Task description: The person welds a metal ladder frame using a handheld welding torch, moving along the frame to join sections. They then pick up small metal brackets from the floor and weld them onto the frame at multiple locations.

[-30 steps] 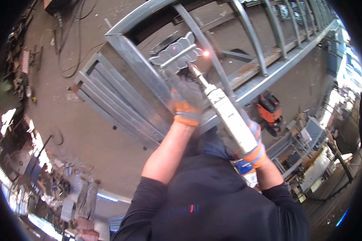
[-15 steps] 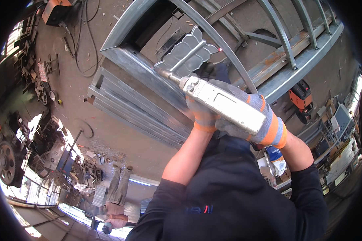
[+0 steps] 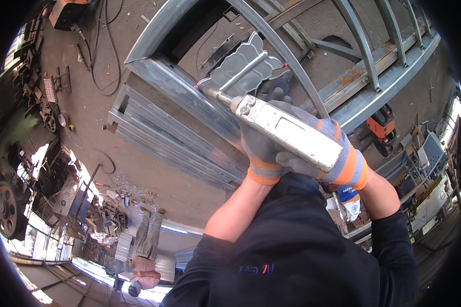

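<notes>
A white, boxy welding gun with a narrow nozzle lies in my right hand, gloved in grey and orange, its fingers and thumb wrapped around the body. The nozzle tip reaches the edge of a steel frame, where a small red spot glows beside a grey scalloped metal ornament. That ornament sits against the frame's inner edge, with another red spot at its right point. My left hand, in a matching glove, is below the gun, close to the frame; its fingers are mostly hidden.
Stacked metal channels lie left of the frame. Curved bars cross it at the upper right. Orange machines stand right and at the upper left, with cables on the floor. Another person is at the lower left.
A red spot now shows at the nozzle tip. My left hand, blurred earlier, is now sharper and slightly lower beside the frame. The gun has barely shifted.
</notes>
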A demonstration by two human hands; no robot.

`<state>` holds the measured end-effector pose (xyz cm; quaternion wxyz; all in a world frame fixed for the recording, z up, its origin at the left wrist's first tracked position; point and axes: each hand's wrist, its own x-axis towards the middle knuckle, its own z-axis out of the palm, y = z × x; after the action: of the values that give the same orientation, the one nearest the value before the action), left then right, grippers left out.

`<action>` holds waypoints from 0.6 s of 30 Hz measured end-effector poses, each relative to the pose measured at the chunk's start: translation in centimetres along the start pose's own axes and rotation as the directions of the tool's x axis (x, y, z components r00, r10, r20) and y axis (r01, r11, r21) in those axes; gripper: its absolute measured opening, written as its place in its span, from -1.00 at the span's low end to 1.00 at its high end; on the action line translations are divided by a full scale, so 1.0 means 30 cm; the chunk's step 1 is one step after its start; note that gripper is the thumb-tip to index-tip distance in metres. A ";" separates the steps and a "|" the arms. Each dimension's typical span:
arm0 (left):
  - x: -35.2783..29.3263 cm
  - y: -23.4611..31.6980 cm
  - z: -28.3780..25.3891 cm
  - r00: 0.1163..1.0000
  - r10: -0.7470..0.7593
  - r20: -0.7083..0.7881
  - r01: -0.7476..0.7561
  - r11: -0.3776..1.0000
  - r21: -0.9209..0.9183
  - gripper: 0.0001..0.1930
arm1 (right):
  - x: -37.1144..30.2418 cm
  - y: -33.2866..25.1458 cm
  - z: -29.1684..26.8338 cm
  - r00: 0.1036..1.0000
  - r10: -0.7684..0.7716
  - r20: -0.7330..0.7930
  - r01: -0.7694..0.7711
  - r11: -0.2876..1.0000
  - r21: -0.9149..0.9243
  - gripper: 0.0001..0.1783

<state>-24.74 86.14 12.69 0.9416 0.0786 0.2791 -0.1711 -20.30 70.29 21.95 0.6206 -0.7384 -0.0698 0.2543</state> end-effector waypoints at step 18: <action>0.034 0.007 0.037 0.981 -0.017 0.193 0.131 0.794 -0.594 -0.07 | -0.025 -0.008 0.027 0.998 0.065 0.027 -0.067 0.996 0.063 -0.24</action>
<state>-23.31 85.77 13.07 0.9311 -0.2519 0.2369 -0.1164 -21.27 70.73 22.31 0.6342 -0.7169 -0.0450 0.2859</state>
